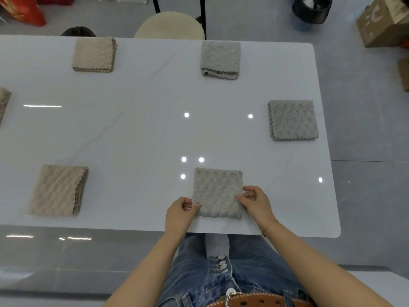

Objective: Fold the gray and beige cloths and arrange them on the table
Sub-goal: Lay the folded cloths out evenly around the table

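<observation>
Both hands are gripping the folded gray cloth (218,192) at the near edge of the table (141,120): left hand (180,214) pinching its left side, right hand (254,201) its right. A careless release could be springing the folds open.

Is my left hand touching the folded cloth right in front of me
Touching. In the head view, the left hand has its thumb tip lying on the near left edge of the folded cloth, with no table showing between them.
</observation>
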`<state>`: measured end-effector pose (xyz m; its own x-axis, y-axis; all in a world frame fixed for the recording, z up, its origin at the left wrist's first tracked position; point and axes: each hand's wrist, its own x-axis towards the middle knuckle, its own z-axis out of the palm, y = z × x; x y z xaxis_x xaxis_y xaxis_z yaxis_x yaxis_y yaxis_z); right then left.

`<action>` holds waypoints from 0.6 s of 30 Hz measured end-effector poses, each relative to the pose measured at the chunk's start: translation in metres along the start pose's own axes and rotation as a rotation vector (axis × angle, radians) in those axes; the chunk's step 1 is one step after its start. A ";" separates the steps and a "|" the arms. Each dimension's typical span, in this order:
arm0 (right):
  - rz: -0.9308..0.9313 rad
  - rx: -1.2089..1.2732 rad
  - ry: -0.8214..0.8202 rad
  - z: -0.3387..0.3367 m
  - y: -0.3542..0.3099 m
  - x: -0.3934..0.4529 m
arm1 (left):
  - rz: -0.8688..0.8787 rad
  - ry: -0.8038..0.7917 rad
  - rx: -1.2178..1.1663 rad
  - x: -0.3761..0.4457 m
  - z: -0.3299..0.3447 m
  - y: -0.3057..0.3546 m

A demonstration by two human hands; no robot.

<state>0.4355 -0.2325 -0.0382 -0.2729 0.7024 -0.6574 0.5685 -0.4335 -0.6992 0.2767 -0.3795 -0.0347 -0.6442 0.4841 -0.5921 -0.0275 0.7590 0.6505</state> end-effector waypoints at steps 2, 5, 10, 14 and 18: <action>0.006 0.011 0.007 0.000 0.002 0.000 | -0.003 0.001 0.009 0.000 0.002 -0.001; 0.008 0.018 0.034 0.005 0.000 0.000 | -0.006 0.020 0.005 -0.001 0.003 -0.001; 0.003 0.036 0.059 0.013 -0.005 0.001 | -0.032 0.065 -0.041 0.000 0.003 0.002; -0.006 0.027 0.077 0.015 -0.006 0.000 | -0.045 0.073 -0.042 -0.001 0.004 0.003; -0.043 -0.009 0.056 0.013 -0.008 -0.004 | -0.062 0.065 -0.024 -0.001 0.003 0.005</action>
<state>0.4218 -0.2391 -0.0341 -0.2535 0.7506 -0.6102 0.5643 -0.3976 -0.7235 0.2794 -0.3756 -0.0322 -0.6889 0.4065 -0.6001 -0.0870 0.7756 0.6252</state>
